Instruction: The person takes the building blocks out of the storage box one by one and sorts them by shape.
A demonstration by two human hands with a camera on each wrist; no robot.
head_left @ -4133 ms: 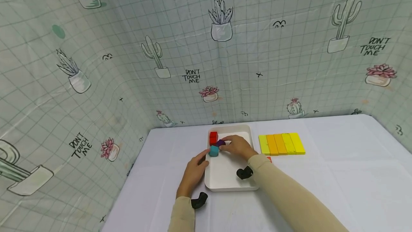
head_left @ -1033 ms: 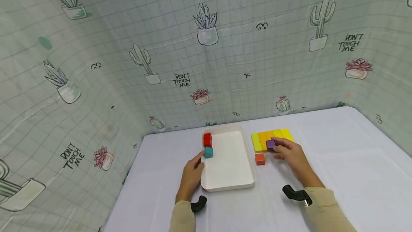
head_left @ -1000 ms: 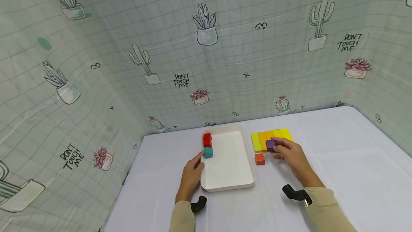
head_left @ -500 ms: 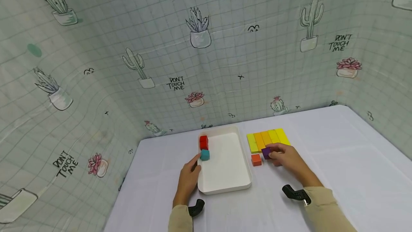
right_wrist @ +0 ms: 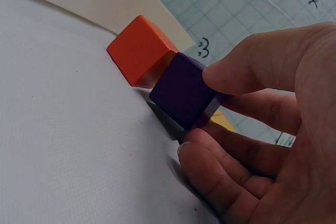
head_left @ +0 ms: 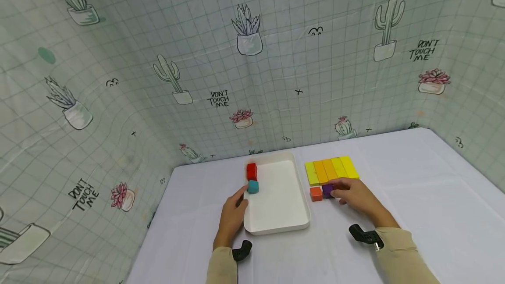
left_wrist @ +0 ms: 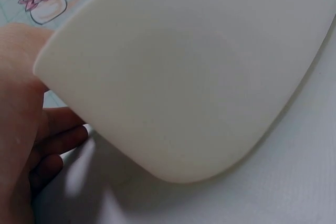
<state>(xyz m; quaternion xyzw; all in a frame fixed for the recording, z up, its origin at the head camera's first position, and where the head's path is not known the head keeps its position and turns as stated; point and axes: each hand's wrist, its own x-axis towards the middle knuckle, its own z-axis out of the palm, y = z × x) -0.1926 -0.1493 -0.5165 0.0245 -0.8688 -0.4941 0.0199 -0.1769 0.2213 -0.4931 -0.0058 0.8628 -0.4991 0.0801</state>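
The right grip (head_left: 357,196) is clamped on 1 purple cube (right_wrist: 184,92); 1 orange cube (right_wrist: 137,52) sits just left of that grip on the counter (head_left: 276,257), though I cannot tell whether the cubes touch. Beyond the right grip lie 5 flat strips (head_left: 330,170) side by side, in yellow and orange-yellow.

To the right of the left grip (head_left: 231,216), whose fingers stand loosely apart, is 1 white tray (head_left: 278,200). Inside, just ahead of that grip's index fingertip, sits 1 teal cube (head_left: 253,186); farther from it are red cubes (head_left: 251,171), seemingly 2.

Only the head view shows the teal and red cubes. The right wrist view adds the thumb pressing the purple cube; the left wrist view, 3 bent fingers beside the tray's outer wall.
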